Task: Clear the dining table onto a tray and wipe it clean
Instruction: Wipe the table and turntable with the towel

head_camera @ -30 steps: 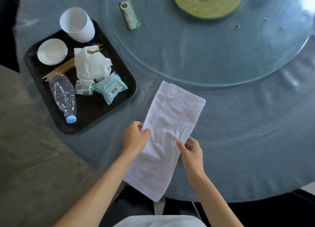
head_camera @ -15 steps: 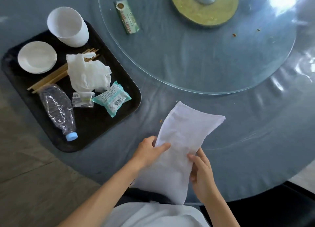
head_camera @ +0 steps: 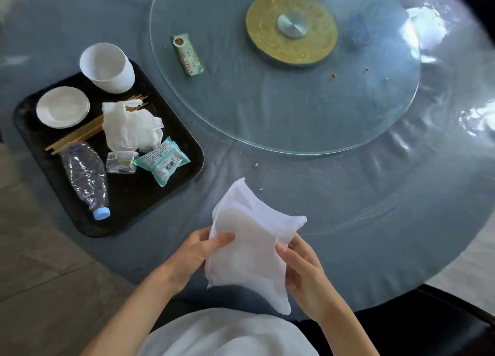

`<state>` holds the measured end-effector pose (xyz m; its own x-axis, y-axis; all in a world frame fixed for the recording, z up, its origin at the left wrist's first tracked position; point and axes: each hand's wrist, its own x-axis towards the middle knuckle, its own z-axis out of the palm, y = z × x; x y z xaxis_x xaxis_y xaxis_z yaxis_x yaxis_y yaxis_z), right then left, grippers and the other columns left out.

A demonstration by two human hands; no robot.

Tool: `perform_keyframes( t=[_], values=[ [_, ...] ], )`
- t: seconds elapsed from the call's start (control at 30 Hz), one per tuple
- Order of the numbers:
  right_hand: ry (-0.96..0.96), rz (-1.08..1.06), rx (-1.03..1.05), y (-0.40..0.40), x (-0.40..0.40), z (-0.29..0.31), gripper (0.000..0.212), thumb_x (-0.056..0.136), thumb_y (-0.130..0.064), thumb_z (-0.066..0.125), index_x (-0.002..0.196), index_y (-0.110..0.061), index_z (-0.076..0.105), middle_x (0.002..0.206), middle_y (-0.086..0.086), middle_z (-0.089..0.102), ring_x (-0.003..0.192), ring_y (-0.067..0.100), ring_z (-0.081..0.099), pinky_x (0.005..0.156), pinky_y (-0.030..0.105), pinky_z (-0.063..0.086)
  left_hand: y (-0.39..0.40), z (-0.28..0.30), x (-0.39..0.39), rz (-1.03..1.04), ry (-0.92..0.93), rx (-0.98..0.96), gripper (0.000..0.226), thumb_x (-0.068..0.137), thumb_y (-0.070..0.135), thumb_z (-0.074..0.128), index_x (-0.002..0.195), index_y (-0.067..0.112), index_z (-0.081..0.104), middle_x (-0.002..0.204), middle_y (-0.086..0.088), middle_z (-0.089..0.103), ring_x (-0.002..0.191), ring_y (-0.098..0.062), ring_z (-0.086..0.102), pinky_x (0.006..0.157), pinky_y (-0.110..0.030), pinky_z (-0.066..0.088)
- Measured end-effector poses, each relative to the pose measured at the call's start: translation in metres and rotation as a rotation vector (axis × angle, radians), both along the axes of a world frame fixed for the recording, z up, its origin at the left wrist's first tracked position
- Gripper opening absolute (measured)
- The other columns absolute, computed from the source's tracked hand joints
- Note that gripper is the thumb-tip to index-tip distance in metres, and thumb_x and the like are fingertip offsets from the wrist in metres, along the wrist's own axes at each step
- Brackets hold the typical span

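White, soft folded cloth point(head_camera: 249, 251) at lower centre: I see my left hand point(head_camera: 191, 256) and right hand point(head_camera: 302, 272) pinching its edges; black tray point(head_camera: 150, 211) upper left.

A round tabletop point(head_camera: 348, 195) under a grey-blue cloth and glossy clear plastic film fills most of the view, and bright daylight glares off the film at the right. Beneath its left edge lies a grey stone-look tiled floor point(head_camera: 40, 275) with thin joints. A dark chair point(head_camera: 442, 321) stands at the lower right, against paler flooring.
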<state>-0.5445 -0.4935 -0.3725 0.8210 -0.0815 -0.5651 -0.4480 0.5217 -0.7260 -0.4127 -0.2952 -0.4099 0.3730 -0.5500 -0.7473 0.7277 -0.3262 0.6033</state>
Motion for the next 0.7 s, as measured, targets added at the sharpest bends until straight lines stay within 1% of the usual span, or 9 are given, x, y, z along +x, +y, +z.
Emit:
perform_keyframes(
  t=[0.07, 0.13, 0.17, 0.23, 0.33, 0.43, 0.53, 0.63, 0.7],
  values=[
    [-0.030, 0.012, -0.026, -0.006, -0.003, 0.003, 0.048, 0.091, -0.036, 0.075, 0.133, -0.016, 0.062, 0.104, 0.012, 0.064, 0.085, 0.028, 0.045, 0.066, 0.041, 0.025, 0.001, 0.002, -0.003, 0.086, -0.014, -0.011, 0.045, 0.081, 0.047, 0.080, 0.118, 0.024, 0.073, 0.120, -0.007, 0.074, 0.111, -0.028, 0.070, 0.094, -0.045, 0.057],
    [0.022, -0.026, -0.070, -0.013, -0.005, 0.003, 0.037, 0.094, -0.029, 0.074, 0.129, -0.021, 0.065, 0.106, 0.017, 0.069, 0.087, 0.030, 0.052, 0.073, 0.044, 0.033, 0.002, 0.005, -0.007, 0.102, -0.049, 0.016, 0.050, 0.078, 0.045, 0.083, 0.121, 0.023, 0.071, 0.120, -0.006, 0.074, 0.111, -0.028, 0.070, 0.097, -0.051, 0.055],
    [0.046, -0.033, -0.116, -0.017, -0.005, 0.003, 0.031, 0.096, -0.026, 0.072, 0.126, -0.022, 0.065, 0.104, 0.017, 0.072, 0.085, 0.030, 0.055, 0.072, 0.041, 0.038, 0.003, 0.006, -0.008, 0.089, -0.058, 0.030, 0.052, 0.076, 0.044, 0.084, 0.121, 0.022, 0.069, 0.120, -0.005, 0.074, 0.110, -0.028, 0.071, 0.097, -0.051, 0.055],
    [0.011, -0.013, -0.175, -0.023, -0.011, 0.002, 0.030, 0.097, -0.028, 0.072, 0.123, -0.017, 0.063, 0.094, 0.018, 0.070, 0.074, 0.028, 0.047, 0.059, 0.028, 0.037, 0.002, 0.011, -0.013, 0.090, -0.061, 0.024, 0.052, 0.074, 0.043, 0.086, 0.119, 0.022, 0.069, 0.119, -0.006, 0.074, 0.108, -0.027, 0.071, 0.089, -0.044, 0.058],
    [-0.004, -0.023, -0.179, -0.030, -0.012, 0.003, 0.031, 0.093, -0.027, 0.077, 0.119, -0.013, 0.068, 0.088, 0.027, 0.064, 0.070, 0.031, 0.045, 0.057, 0.033, 0.033, -0.002, 0.017, -0.019, 0.111, -0.066, 0.004, 0.047, 0.074, 0.039, 0.085, 0.116, 0.022, 0.072, 0.115, -0.010, 0.075, 0.104, -0.028, 0.072, 0.078, -0.034, 0.059],
    [0.035, -0.064, -0.343, -0.036, -0.017, 0.002, 0.005, 0.096, -0.017, 0.073, 0.099, -0.016, 0.077, 0.083, 0.015, 0.073, 0.070, 0.017, 0.057, 0.063, 0.032, 0.041, -0.005, 0.020, -0.025, 0.079, -0.047, 0.049, 0.046, 0.074, 0.040, 0.083, 0.112, 0.015, 0.075, 0.113, -0.018, 0.074, 0.095, -0.028, 0.073, 0.078, -0.037, 0.057],
    [-0.064, -0.103, -0.352, -0.045, -0.025, 0.006, 0.019, 0.089, -0.028, 0.079, 0.096, -0.011, 0.079, 0.076, 0.004, 0.070, 0.060, 0.011, 0.051, 0.050, 0.021, 0.041, -0.005, 0.025, -0.028, 0.158, 0.015, -0.023, 0.047, 0.078, 0.042, 0.080, 0.116, 0.014, 0.075, 0.109, -0.015, 0.075, 0.091, -0.026, 0.071, 0.071, -0.035, 0.057],
    [0.061, -0.150, -0.423, -0.050, -0.030, 0.003, 0.006, 0.092, -0.021, 0.077, 0.090, -0.016, 0.081, 0.075, 0.001, 0.071, 0.061, 0.011, 0.051, 0.050, 0.019, 0.041, -0.006, 0.032, -0.031, 0.148, -0.008, -0.027, 0.042, 0.082, 0.038, 0.080, 0.115, 0.013, 0.075, 0.110, -0.012, 0.076, 0.095, -0.021, 0.071, 0.073, -0.028, 0.057],
    [0.048, -0.160, -0.461, -0.052, -0.036, 0.002, 0.007, 0.091, -0.023, 0.079, 0.091, -0.017, 0.081, 0.075, -0.002, 0.072, 0.060, 0.008, 0.051, 0.051, 0.019, 0.041, -0.007, 0.036, -0.031, 0.140, -0.053, -0.037, 0.046, 0.080, 0.039, 0.081, 0.118, 0.014, 0.074, 0.113, -0.012, 0.075, 0.096, -0.020, 0.071, 0.072, -0.025, 0.057]
  ],
)
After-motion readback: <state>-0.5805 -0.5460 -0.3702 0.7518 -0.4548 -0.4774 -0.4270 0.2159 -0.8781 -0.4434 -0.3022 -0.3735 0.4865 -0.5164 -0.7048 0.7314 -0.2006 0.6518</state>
